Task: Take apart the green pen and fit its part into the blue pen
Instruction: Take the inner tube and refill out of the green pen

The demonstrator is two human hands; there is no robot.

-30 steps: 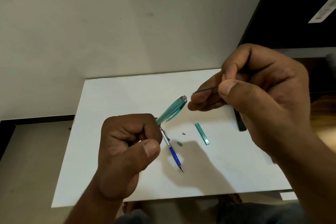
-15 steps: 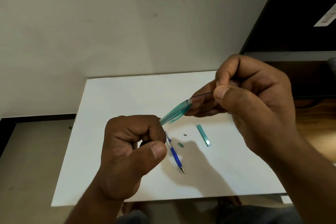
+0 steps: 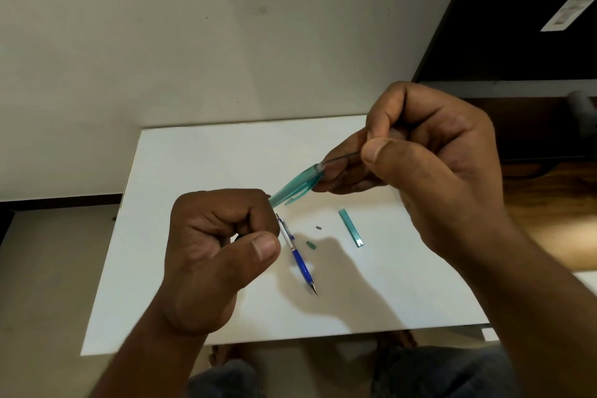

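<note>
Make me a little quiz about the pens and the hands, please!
1. True or false: the blue pen lies on the white board.
2. What does the right hand pinch? A. a thin dark rod B. the blue pen C. a spoon
3. Fill in: the left hand grips the ___ pen.
Key: 1 true; 2 A; 3 green, it is the green pen.

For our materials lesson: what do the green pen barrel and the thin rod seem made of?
Likely plastic, the green pen barrel is translucent teal, letting light through. The thin rod is dark and straight, perhaps graphite or metal; too thin to tell.
</note>
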